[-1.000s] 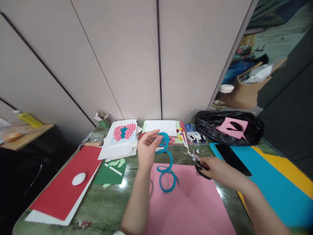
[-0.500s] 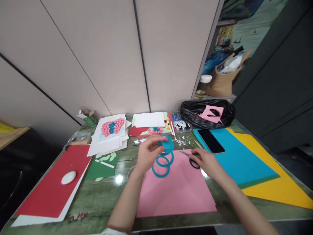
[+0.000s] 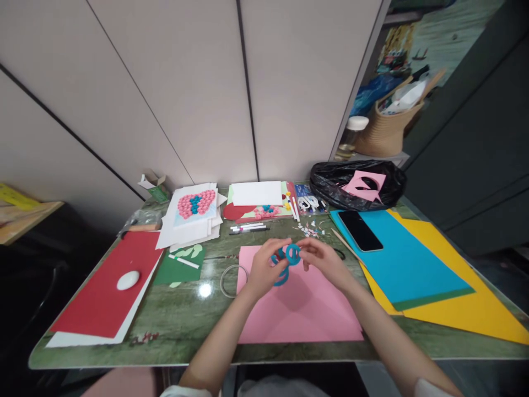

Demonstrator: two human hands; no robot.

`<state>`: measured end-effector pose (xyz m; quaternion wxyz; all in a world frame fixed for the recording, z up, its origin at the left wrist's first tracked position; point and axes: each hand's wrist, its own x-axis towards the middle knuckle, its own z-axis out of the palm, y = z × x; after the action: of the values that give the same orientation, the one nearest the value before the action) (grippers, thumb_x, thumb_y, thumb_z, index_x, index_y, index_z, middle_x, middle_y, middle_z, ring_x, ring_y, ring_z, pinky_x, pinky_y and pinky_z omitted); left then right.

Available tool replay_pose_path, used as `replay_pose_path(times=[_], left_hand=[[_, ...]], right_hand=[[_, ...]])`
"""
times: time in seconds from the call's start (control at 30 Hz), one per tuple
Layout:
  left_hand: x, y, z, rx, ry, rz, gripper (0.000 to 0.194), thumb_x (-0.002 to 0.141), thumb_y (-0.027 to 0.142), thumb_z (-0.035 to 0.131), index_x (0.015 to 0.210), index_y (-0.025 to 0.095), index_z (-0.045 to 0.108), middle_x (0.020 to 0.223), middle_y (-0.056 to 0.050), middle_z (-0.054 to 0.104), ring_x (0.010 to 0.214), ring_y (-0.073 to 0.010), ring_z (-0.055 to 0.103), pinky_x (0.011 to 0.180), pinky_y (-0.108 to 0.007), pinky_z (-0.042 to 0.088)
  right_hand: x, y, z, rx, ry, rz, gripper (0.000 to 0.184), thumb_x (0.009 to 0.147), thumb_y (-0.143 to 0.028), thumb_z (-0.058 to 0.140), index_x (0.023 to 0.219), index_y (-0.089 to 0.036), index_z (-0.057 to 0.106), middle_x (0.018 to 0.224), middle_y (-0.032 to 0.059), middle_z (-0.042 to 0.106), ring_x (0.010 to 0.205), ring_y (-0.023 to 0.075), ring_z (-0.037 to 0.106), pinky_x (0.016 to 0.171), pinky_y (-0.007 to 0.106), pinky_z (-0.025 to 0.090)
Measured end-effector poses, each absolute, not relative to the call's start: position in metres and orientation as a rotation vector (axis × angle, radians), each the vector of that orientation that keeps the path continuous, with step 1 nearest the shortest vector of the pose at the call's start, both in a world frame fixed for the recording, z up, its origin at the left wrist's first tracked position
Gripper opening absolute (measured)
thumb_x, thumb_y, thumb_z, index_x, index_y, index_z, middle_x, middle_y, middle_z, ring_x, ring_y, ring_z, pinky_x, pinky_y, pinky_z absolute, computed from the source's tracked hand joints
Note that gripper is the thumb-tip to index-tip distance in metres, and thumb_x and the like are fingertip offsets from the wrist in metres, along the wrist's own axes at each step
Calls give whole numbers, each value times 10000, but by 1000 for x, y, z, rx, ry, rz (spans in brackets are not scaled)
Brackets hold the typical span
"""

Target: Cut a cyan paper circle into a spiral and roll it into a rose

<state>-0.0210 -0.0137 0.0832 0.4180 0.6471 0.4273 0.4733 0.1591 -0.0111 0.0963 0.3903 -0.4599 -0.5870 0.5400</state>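
My left hand [image 3: 268,267] pinches a cut blue paper spiral [image 3: 281,279], whose looped rings hang over the pink paper [image 3: 297,320]. My right hand [image 3: 324,262] has its thumb and fingertips closed at the right edge of the small upper loop. Behind the right hand, the black handle of the scissors [image 3: 340,253] shows in part, and their blades are hidden. A round metal ring [image 3: 222,282] lies by the pink paper's left edge.
Blue card [image 3: 421,275] with a phone [image 3: 360,230] and yellow card lie right. Red card [image 3: 95,286] with a white oval object lies left. Pens [image 3: 249,227], paper scraps [image 3: 311,229] and a black bag [image 3: 330,190] of offcuts are at the back.
My right hand has let go of the scissors and moved left to the blue paper spiral. The spiral's loops are gathered higher and closer together. The camera view has shifted slightly.
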Motion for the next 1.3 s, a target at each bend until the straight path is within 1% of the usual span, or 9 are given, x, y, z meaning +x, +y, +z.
replay_pose_path(times=[0.2, 0.37, 0.57, 0.77, 0.83, 0.97, 1.1, 1.17, 1.3], left_hand=[[-19, -15, 73, 1454, 977, 1195, 442, 783, 205, 589, 1222, 207, 537, 1178, -120, 614, 884, -175, 632, 761, -302, 524], [-9, -12, 61, 1110, 1016, 1236, 559, 686, 251, 713, 1203, 194, 508, 1162, -115, 618, 771, -141, 636, 620, -235, 526], [-6, -5, 56, 1111, 1075, 1154, 652, 659, 155, 708, 1262, 262, 485, 1198, -78, 615, 586, -61, 569, 472, -172, 458], [-23, -1, 55, 1143, 1205, 1170, 553, 675, 226, 734, 1197, 239, 554, 1177, -74, 627, 864, -146, 640, 733, -243, 506], [-34, -4, 49, 1092, 1268, 1212, 393, 740, 313, 687, 1104, 212, 579, 1093, -65, 647, 900, -138, 625, 781, -233, 483], [-47, -20, 33, 978, 1237, 995, 364, 749, 493, 633, 796, 133, 614, 624, -50, 642, 530, -143, 591, 534, -251, 453], [-38, -36, 18, 863, 1115, 796, 469, 746, 548, 602, 856, 94, 647, 759, -136, 695, 648, -222, 662, 594, -325, 504], [-31, -39, 11, 842, 1107, 834, 455, 723, 504, 648, 964, 119, 630, 868, -107, 693, 753, -198, 653, 683, -312, 504], [-30, -36, 3, 885, 1133, 883, 420, 637, 451, 727, 866, 110, 638, 741, -40, 654, 672, -147, 578, 664, -269, 458]], right_hand=[[157, -9, 88, -1257, -1454, 1300, 241, 745, -384, 651, 798, -163, 574, 648, -10, 583, 548, 106, 516, 547, 269, 451], [156, -5, 69, -1313, -1449, 1245, 230, 748, -375, 640, 841, -170, 594, 704, 22, 616, 624, 148, 565, 563, 283, 457], [164, 8, 59, -1260, -1474, 1318, 569, 608, -353, 777, 1135, -245, 592, 1214, 68, 592, 1094, 229, 551, 887, 360, 451], [166, 19, 45, -1213, -1380, 1587, 320, 644, -429, 739, 770, -163, 614, 703, 20, 668, 666, 160, 632, 660, 305, 503], [167, 20, 40, -1233, -1311, 1589, 335, 655, -449, 727, 771, -168, 586, 689, 3, 653, 636, 138, 618, 643, 289, 499], [168, 16, 29, -1238, -1252, 1639, 389, 649, -482, 717, 836, -171, 576, 729, 10, 656, 638, 138, 619, 647, 299, 509], [159, 7, 15, -1236, -1321, 1657, 341, 663, -449, 709, 810, -169, 582, 712, 5, 639, 630, 136, 601, 615, 280, 486], [153, 2, 9, -1255, -1387, 1620, 296, 663, -382, 715, 830, -168, 598, 643, -20, 597, 595, 125, 566, 577, 257, 450], [149, -3, 7, -1318, -1501, 1470, 363, 656, -263, 695, 1003, -196, 610, 676, -29, 571, 635, 137, 539, 606, 267, 436]])
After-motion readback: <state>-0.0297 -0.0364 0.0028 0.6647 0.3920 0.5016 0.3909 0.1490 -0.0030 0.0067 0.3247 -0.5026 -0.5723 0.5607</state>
